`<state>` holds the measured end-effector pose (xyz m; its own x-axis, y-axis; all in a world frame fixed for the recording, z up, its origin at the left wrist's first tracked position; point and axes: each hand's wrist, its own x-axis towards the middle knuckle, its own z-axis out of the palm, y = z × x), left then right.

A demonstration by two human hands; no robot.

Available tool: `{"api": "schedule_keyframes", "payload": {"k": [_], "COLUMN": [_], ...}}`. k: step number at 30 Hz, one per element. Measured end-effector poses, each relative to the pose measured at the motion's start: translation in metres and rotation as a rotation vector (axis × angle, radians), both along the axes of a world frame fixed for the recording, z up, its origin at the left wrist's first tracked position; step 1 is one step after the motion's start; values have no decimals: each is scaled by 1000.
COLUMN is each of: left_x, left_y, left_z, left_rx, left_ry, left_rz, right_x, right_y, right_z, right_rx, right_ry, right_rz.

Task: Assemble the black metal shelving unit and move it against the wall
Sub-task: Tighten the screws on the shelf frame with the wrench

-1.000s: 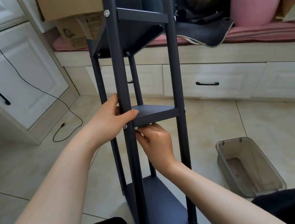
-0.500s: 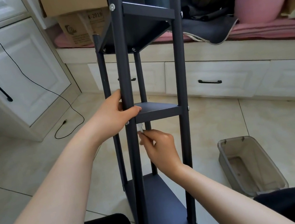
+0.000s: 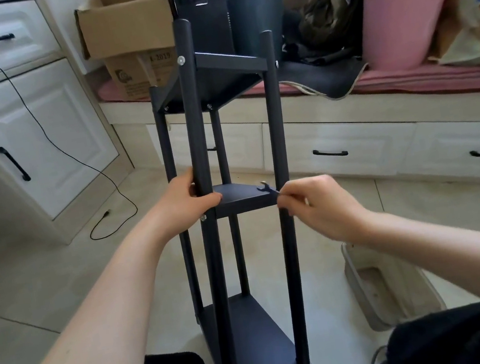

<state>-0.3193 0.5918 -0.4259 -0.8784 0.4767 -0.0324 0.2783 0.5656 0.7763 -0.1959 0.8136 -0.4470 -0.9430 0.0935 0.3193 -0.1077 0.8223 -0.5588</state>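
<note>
A person seated on a tiled floor works on a black metal shelving unit [image 3: 229, 202] standing upright between their knees, near a white cabinet [image 3: 34, 136] at left. The left hand [image 3: 186, 200] wraps its fingers and thumb round the near left post to steady the frame. To the right, the right hand [image 3: 315, 204] pinches a small flat wrench [image 3: 267, 190] lying across the middle shelf [image 3: 241, 196], beside the right post. Seating the wrench squarely on its fastener, with the post held firm, should prevent slipping.
</note>
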Motion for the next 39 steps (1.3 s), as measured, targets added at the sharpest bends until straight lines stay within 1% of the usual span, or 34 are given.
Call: {"api": "schedule_keyframes", "payload": {"k": [3, 5, 9, 13, 15, 19, 21, 26, 30, 36, 39], "left_x": [4, 6, 7, 5, 4, 0, -1, 0, 0, -3, -7], "left_y": [-1, -1, -3, -3, -1, -4, -6, -5, 0, 2, -1], "left_z": [2, 2, 3, 3, 3, 4, 3, -9, -9, -17, -22], "left_rx": [10, 22, 57, 62, 64, 89, 92, 48, 83, 96, 70], "left_ry": [-4, -6, -18, -11, -19, -44, -35, 13, 25, 13, 70], "left_rz": [-7, -7, -14, -26, -38, -59, -34, 19, 38, 41, 60], "right_x": [-4, -7, -14, -30, -35, -36, -35, -34, -31, -24, -21], "right_y": [25, 35, 40, 37, 31, 25, 22, 15, 16, 11, 7], "right_z": [15, 20, 22, 29, 32, 34, 36, 41, 49, 54, 58], "right_rx": [-93, -210, -603, -795, -852, -867, -862, -748, -717, -682, -668], "right_ry": [-179, -242, -201, -192, -141, -54, -33, 31, 98, 88, 80], "right_rz": [-64, -72, -57, -64, -85, -166, -151, -85, -65, -43, 0]}}
